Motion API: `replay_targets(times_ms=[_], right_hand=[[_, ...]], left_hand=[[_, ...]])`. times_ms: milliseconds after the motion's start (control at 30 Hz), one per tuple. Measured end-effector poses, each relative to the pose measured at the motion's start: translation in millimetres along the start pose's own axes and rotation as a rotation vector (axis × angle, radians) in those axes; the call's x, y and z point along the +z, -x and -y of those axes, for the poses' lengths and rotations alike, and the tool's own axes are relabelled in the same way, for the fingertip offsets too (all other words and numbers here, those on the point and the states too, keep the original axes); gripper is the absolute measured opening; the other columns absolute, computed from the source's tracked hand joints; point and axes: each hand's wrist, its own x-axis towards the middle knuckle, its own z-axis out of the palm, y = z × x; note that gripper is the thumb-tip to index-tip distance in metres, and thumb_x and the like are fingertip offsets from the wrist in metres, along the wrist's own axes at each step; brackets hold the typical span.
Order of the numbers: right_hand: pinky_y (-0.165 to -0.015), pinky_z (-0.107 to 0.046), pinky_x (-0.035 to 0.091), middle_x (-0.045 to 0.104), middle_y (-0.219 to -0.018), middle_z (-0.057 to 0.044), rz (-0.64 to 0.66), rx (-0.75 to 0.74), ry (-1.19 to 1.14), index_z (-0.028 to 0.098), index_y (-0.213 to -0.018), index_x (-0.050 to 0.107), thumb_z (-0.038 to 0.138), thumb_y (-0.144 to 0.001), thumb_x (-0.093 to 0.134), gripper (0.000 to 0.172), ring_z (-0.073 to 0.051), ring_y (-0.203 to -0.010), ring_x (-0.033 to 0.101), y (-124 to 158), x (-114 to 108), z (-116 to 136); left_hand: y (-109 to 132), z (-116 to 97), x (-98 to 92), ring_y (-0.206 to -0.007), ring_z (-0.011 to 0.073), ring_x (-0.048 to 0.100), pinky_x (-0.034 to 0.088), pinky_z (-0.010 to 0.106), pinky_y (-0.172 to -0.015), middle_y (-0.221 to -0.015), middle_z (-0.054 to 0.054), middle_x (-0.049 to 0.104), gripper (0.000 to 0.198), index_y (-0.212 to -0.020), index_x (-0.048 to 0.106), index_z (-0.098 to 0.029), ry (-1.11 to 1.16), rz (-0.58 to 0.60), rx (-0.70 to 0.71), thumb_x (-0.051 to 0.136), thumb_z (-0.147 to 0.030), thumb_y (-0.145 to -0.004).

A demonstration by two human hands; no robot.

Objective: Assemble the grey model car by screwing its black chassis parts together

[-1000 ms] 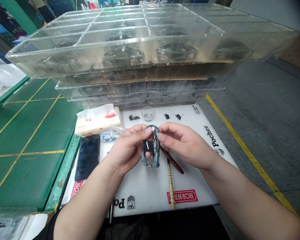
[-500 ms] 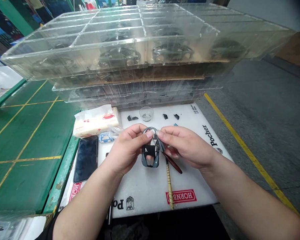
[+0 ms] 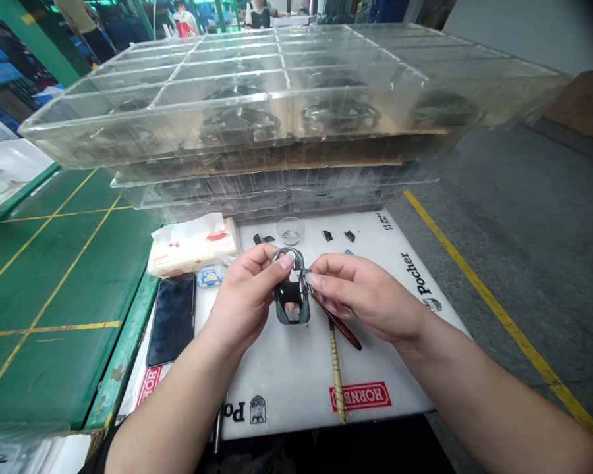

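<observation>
My left hand grips a dark grey-blue model car body by its left side, thumb on top near the far end. The shell has openings through it and a black middle section. My right hand pinches at its right edge; whether a small separate part is between those fingertips is hidden. Below the right hand, a dark red slim handle slants out; I cannot tell whether it is held or lies on the mat. A yellowish banded stick lies on the white mat.
Stacked clear trays holding car bodies stand at the back. On the mat are a clear cup, small black parts, a tissue pack, a blue-and-white packet and a phone. People are in the background.
My view has tilted up slightly. The car body has turned a little and shifted left, and my right fingertips have slid down from its far end to its right edge.
</observation>
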Motion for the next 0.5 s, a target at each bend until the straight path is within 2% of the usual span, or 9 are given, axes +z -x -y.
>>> replay_targets(times_ms=[333, 500], right_hand=[[-0.056, -0.029, 0.033, 0.055, -0.07, 0.007, -0.05, -0.072, 0.106, 0.024, -0.09, 0.071, 0.059, -0.095, 0.101, 0.047, -0.012, -0.062, 0.042, 2.4, 2.1, 3.0], [-0.052, -0.029, 0.027, 0.056, -0.071, 0.007, -0.062, -0.027, 0.091, 0.023, -0.09, 0.07, 0.06, -0.092, 0.103, 0.049, -0.011, -0.059, 0.039, 2.6, 1.9, 1.5]], left_hand=[[2.3, 2.5, 1.8, -0.047, 0.0126, 0.068, 0.059, 0.021, -0.044, -0.067, -0.001, 0.076, 0.044, -0.087, 0.072, -0.018, 0.002, -0.006, 0.003, 0.109, -0.042, -0.087], [2.8, 2.9, 0.9, -0.046, 0.0129, 0.068, 0.058, 0.021, -0.044, -0.066, -0.001, 0.076, 0.045, -0.087, 0.071, -0.019, -0.028, -0.02, 0.002, 0.109, -0.043, -0.087]])
